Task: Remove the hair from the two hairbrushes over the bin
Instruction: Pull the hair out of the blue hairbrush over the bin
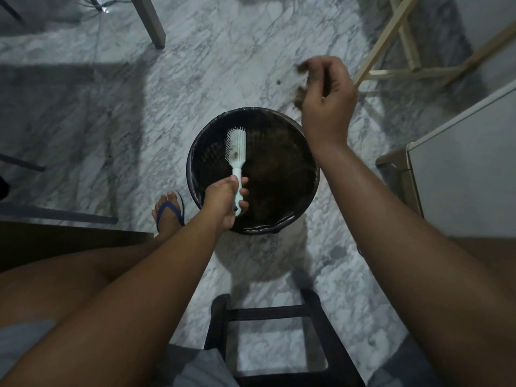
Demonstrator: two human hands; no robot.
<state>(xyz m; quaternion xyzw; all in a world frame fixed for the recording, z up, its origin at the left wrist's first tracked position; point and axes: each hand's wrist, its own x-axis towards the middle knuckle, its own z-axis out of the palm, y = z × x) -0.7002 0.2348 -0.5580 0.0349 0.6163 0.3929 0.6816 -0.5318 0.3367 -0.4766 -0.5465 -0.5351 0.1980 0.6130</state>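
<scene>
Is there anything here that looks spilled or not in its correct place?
Yes. The right hand holds its tuft of hair beyond the bin rim, over the floor, where a small dark speck shows. The hairbrush stays over the bin.

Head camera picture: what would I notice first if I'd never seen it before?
Probably the white hairbrush, bright against the dark round bin in the middle of the marble floor, with the left hand gripping its handle. Next, the right hand, raised beyond the bin's far right edge, pinching a blurry clump of hair.
</scene>
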